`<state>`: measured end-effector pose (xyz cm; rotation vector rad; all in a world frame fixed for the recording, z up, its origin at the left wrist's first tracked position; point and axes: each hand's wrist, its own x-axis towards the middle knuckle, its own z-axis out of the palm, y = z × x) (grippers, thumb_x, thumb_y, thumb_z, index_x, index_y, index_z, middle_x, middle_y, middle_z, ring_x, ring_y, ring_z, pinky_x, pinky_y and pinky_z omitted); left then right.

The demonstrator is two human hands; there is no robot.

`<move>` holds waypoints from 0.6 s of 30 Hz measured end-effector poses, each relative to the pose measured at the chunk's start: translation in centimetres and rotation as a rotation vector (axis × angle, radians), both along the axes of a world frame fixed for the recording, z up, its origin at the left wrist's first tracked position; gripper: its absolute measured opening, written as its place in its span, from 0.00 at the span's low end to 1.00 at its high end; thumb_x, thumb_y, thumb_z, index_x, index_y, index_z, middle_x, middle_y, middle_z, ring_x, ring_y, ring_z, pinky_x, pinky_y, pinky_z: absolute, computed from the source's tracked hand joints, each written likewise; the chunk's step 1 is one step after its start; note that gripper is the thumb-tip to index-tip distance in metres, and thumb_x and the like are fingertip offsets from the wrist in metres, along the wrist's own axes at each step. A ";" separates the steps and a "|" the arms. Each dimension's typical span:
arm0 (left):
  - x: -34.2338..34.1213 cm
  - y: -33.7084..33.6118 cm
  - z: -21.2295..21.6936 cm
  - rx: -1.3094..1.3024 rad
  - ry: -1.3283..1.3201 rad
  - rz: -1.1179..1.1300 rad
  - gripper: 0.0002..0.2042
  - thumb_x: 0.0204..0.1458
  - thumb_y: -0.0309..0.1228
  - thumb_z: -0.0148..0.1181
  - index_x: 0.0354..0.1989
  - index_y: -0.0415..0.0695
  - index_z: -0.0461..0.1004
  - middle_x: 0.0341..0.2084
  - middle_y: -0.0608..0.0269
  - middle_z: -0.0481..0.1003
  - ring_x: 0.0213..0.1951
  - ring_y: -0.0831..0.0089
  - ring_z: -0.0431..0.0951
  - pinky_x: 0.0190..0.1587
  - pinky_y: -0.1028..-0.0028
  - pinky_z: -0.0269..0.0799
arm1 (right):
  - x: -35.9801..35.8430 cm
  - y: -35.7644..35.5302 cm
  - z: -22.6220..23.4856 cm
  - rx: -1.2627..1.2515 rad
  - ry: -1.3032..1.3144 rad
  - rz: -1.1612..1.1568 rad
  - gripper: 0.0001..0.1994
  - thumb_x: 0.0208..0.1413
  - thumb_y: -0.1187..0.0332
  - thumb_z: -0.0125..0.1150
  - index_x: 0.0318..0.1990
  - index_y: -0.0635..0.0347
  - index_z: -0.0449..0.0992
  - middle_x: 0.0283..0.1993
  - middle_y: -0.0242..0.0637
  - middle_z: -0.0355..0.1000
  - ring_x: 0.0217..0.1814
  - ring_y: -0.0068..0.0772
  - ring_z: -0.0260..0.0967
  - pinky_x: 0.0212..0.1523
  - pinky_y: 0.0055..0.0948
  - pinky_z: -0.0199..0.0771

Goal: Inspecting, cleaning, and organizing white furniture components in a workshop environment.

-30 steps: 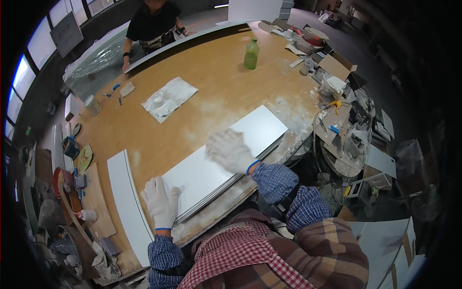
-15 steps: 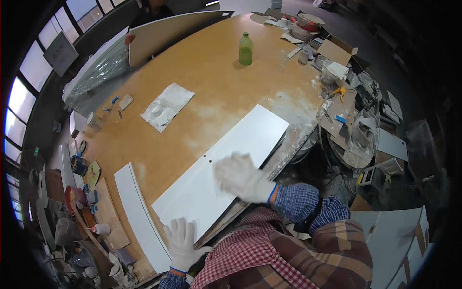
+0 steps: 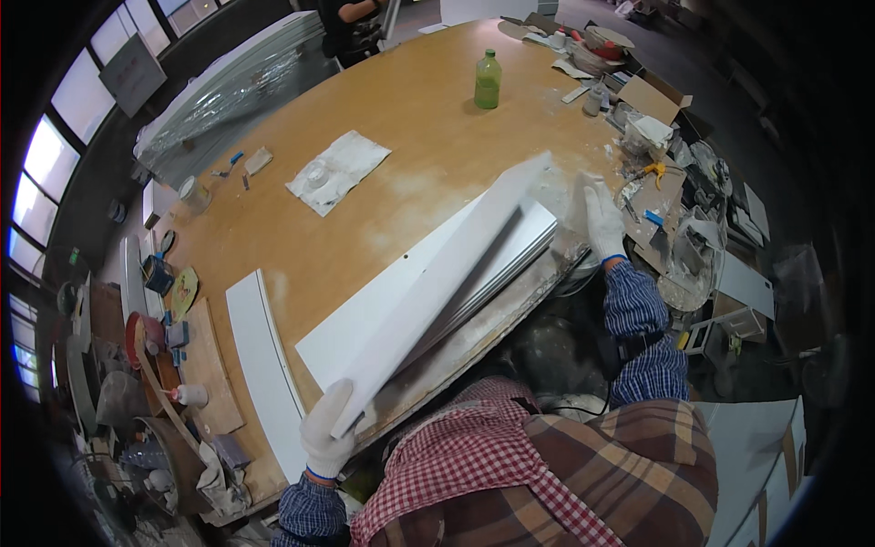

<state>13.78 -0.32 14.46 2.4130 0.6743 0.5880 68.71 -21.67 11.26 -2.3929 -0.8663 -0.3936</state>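
Observation:
A long white panel (image 3: 447, 283) is tipped up on its edge over a stack of similar white panels (image 3: 510, 260) at the near edge of the table. At its near end, my gloved left hand (image 3: 326, 433) grips the panel's corner, the fingers partly behind it. My gloved right hand (image 3: 602, 221) is beyond the far end, a little to its right, fingers stretched out and slightly blurred; a gap shows between it and the panel. To the left of the stack lies a curved white strip (image 3: 264, 365).
On the wooden table (image 3: 392, 210) stand a green bottle (image 3: 488, 80) and a white cloth (image 3: 351, 164) with a small round item on it. Tools and jars line the left edge. Clutter covers a round stand (image 3: 679, 278) at right. A person (image 3: 351, 23) stands at the far side.
The top white panel has gone from lying flat to tilted on edge. My right hand has left its surface and moved right and away; my left hand has closed on the near end.

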 end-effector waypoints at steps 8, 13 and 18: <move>1.5 -1.9 -2.1 -1.284 -0.623 0.438 0.24 0.68 0.37 0.55 0.63 0.31 0.64 0.50 0.53 0.77 0.49 0.62 0.82 0.49 0.67 0.83 | -18.5 6.1 7.9 0.176 -0.243 0.684 0.19 0.55 0.71 0.61 0.54 0.69 0.74 0.62 0.57 0.70 0.66 0.60 0.66 0.71 0.55 0.61; -0.4 -2.1 -6.2 -1.611 -0.647 0.436 0.16 0.67 0.28 0.56 0.59 0.34 0.67 0.52 0.53 0.77 0.52 0.60 0.81 0.57 0.62 0.80 | -30.9 10.9 5.3 0.024 -0.052 1.238 0.13 0.54 0.62 0.64 0.39 0.60 0.71 0.37 0.40 0.66 0.44 0.44 0.67 0.48 0.44 0.69; -1.5 -2.9 -7.7 -1.540 -0.568 0.532 0.17 0.70 0.36 0.53 0.58 0.34 0.69 0.53 0.52 0.77 0.52 0.60 0.81 0.56 0.62 0.81 | -26.5 13.1 3.5 -0.296 -0.058 1.186 0.17 0.59 0.54 0.58 0.43 0.58 0.72 0.42 0.40 0.69 0.50 0.43 0.67 0.52 0.43 0.68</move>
